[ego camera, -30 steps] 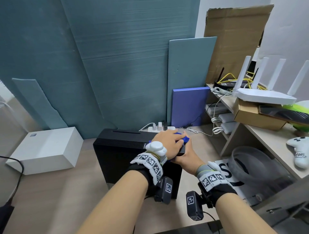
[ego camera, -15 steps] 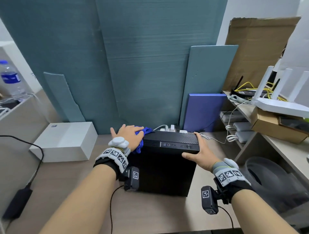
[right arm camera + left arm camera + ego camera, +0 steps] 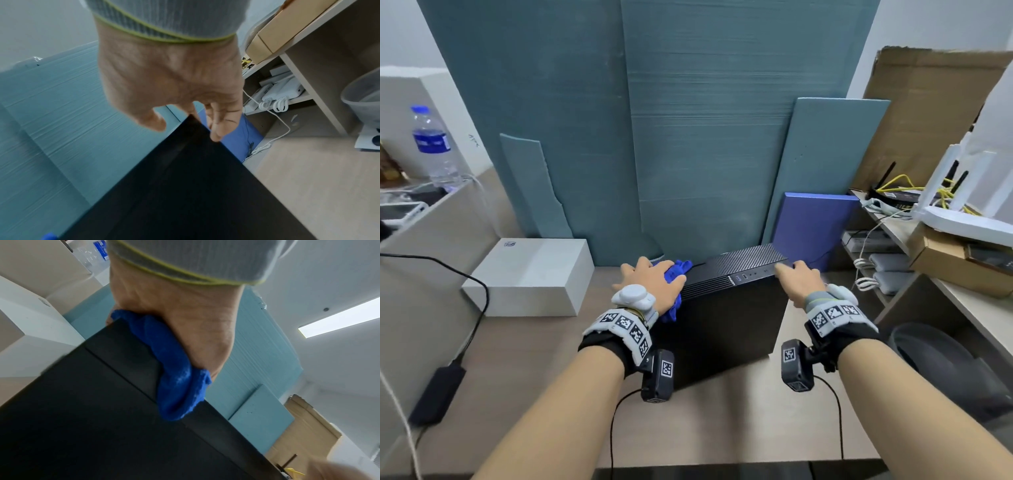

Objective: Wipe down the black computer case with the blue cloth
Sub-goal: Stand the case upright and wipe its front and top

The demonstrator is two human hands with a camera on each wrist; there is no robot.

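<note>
On the worktop (image 3: 722,428), seen from the head, the case (image 3: 729,322) stands upright between a white box (image 3: 530,277) and a shelf unit, just before tall foam boards (image 3: 705,120). The left hand (image 3: 650,281) lies flat, fingers spread, pressing the cloth (image 3: 676,270) onto the case's top left edge, cloth spilling down the side; the right hand (image 3: 796,282) rests on the top right corner, fingers straight, steadying it. Both forearms reach forward, wrists roughly level with the top. From the left wrist, the palm of the left hand (image 3: 185,318) bears down on the bunched cloth (image 3: 174,374), which wraps over the edge of the case (image 3: 102,426); the fingers are hidden, so whether they curl round the cloth cannot be told here. From the right wrist, the right hand (image 3: 170,81) hangs over the corner of the case (image 3: 185,194), fingers (image 3: 222,123) lightly touching its far side, thumb free, grasping nothing firmly. To wipe well, I judge the cloth should be spread flatter under the palm and drawn along the top in overlapping strokes, then down each side, while the right hand braces the case against sliding or tipping.
</note>
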